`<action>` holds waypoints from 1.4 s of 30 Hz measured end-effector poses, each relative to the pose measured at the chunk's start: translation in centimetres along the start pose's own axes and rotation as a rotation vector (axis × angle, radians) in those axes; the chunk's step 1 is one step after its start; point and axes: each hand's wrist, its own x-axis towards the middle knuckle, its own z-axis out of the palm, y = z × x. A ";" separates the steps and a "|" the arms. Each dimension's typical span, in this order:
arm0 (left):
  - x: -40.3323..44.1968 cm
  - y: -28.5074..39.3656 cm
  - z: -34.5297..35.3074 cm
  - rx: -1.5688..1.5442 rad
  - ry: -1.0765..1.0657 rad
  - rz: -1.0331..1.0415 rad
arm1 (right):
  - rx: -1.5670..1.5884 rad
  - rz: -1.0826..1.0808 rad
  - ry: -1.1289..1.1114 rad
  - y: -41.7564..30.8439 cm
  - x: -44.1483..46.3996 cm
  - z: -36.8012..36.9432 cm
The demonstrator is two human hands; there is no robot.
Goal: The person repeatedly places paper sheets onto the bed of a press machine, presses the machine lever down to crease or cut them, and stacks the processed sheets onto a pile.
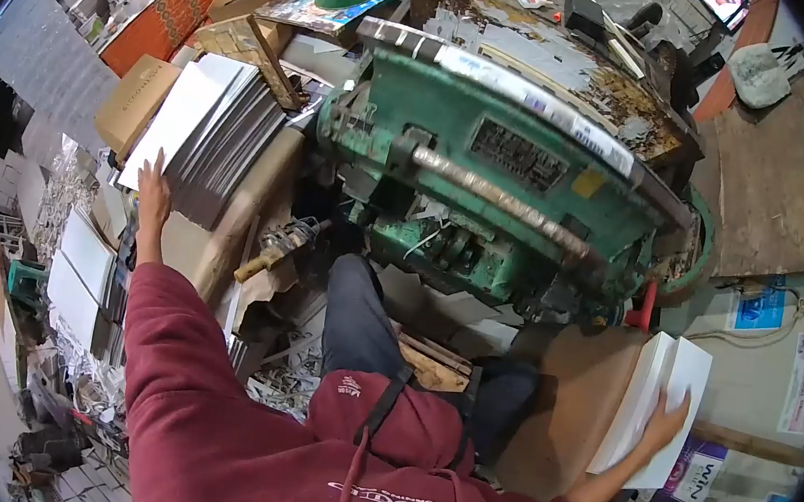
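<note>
My left hand (pixel 153 191) lies with its fingers spread on the lower edge of a tall stack of white sheets (pixel 195 108), beside a brown box (pixel 138 100). On the other side, my right hand (pixel 666 420) rests on the face of a white stack (pixel 683 380), its fingers apart; the side of the stack beneath the palm is hidden. That stack stands at the edge of a brown board (pixel 564 398). Between both hands is a large green machine (pixel 502 153) with a metal rod across its front.
A wooden-handled tool (pixel 267 258) projects left of my knees. More white stacks (pixel 83 269) stand at the lower left. Paper scraps (pixel 293 378) cover the floor. A red handle (pixel 646 307) sticks out at the machine's right end. Behind it is a worn table (pixel 543 54).
</note>
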 end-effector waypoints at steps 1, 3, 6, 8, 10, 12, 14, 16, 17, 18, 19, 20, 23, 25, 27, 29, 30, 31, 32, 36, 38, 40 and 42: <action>-0.3 3.3 -2.5 0.002 0.021 -0.090 | -0.115 0.106 -0.029 4.3 -1.2 -0.6; -0.2 4.0 -2.6 0.046 0.110 -0.039 | -0.435 0.422 -0.261 5.6 -3.9 -4.9; -0.1 5.6 -3.2 0.042 0.118 -0.013 | -0.515 0.391 -0.354 9.9 -8.5 -5.7; -0.2 4.0 -1.9 0.054 -0.020 -0.004 | -0.475 0.302 -0.345 10.3 -9.8 -5.8; -0.1 2.8 -1.0 0.154 -0.274 -0.136 | -0.430 0.186 -0.260 9.4 -11.1 -6.2; 0.3 2.9 -1.0 0.127 -0.292 -0.154 | -0.323 0.181 -0.187 10.6 -12.3 -5.3; 0.7 3.5 -1.2 0.115 -0.357 -0.258 | -0.174 0.100 -0.030 11.8 -13.1 -5.0; 0.7 4.9 -1.6 0.117 -0.296 -0.257 | -0.067 0.157 -0.127 13.4 -12.2 -6.4; 0.9 5.8 -1.8 0.115 -0.235 -0.261 | 0.041 0.208 -0.220 14.6 -11.4 -6.8; 1.2 7.2 -2.3 0.161 -0.201 -0.258 | 0.213 0.207 -0.217 15.9 -10.9 -7.0; 1.4 7.4 -1.5 0.159 -0.201 -0.250 | 0.211 0.214 -0.215 16.3 -10.6 -7.4; 1.5 7.7 -0.3 0.157 -0.104 -0.236 | 0.285 0.326 -0.311 16.8 -9.7 -8.1; 2.1 11.3 -0.3 0.177 -0.037 -0.223 | 0.401 0.442 -0.443 16.9 -8.3 -9.1; 2.7 13.9 -0.3 0.072 -0.064 -0.058 | 0.394 0.452 -0.448 17.2 -8.3 -9.0; 3.5 16.5 0.4 0.011 -0.065 0.095 | 0.427 0.464 -0.473 17.1 -8.2 -9.2; 4.1 20.5 0.0 -0.095 -0.058 0.318 | 0.456 0.472 -0.498 17.0 -8.2 -9.3; 4.5 22.7 -0.2 -0.122 -0.074 0.380 | 0.402 0.433 -0.509 18.1 -8.6 -8.8; 5.0 25.0 -0.3 -0.150 -0.089 0.444 | 0.347 0.395 -0.519 19.3 -8.8 -8.5; 5.5 27.6 -1.0 -0.226 -0.081 0.486 | 0.346 0.392 -0.514 16.9 -8.7 -9.0; 8.1 38.3 -5.2 -0.458 -0.091 0.591 | 0.005 0.362 -0.057 12.6 -8.7 -9.8; 10.0 42.5 -6.3 -0.531 -0.049 0.651 | 0.011 0.209 0.336 13.8 -8.0 -9.8; 11.5 46.2 -5.8 -0.598 -0.049 0.697 | 0.155 0.175 0.277 11.3 -4.6 -10.8; 12.1 48.7 -2.1 -0.568 -0.194 0.697 | 0.221 0.081 0.265 4.0 -1.9 -11.7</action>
